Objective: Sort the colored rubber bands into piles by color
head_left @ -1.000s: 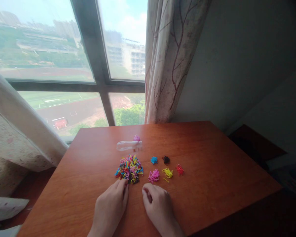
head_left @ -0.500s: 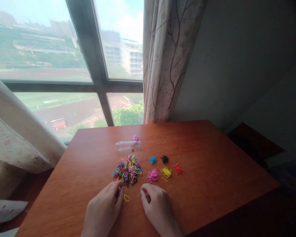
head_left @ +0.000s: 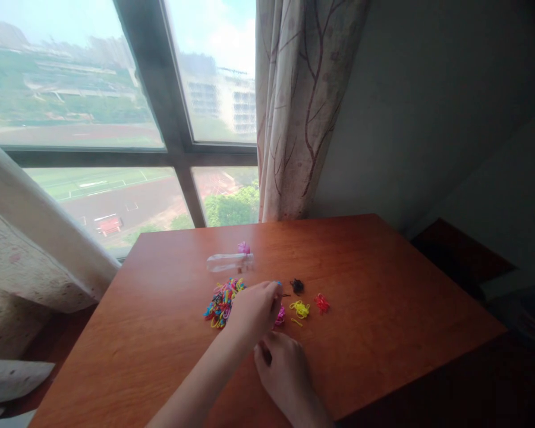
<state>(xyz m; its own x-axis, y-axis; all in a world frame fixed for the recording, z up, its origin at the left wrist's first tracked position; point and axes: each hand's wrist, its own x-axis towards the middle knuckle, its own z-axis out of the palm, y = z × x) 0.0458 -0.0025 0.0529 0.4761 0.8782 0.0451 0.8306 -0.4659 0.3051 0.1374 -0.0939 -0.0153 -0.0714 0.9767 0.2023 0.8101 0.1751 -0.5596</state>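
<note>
My left hand [head_left: 261,300] reaches across the table, its fingers pinched on a small black rubber band [head_left: 286,295] that sticks out toward the black pile [head_left: 296,286]. Beneath its wrist and to the left lies a mixed heap of coloured rubber bands [head_left: 223,303], partly covered. A pink pile [head_left: 280,316] and a blue pile [head_left: 279,283] are mostly hidden behind this hand. My right hand [head_left: 282,362] rests closed on the table below, thumb against curled fingers; whether anything is inside is hidden. A yellow pile [head_left: 299,308] and a red pile [head_left: 321,303] lie to the right.
A clear plastic bag [head_left: 229,263] lies behind the heap, with a purple bundle [head_left: 244,247] at its far side. The wooden table [head_left: 383,309] reaches to the window [head_left: 214,154] and curtain [head_left: 289,119]. A single yellow band [head_left: 296,322] lies before the yellow pile.
My left hand has moved from the heap's near edge forward and right, carrying a black rubber band toward the black pile. My right hand has stayed put. The loose yellow band between my hands is now hidden.
</note>
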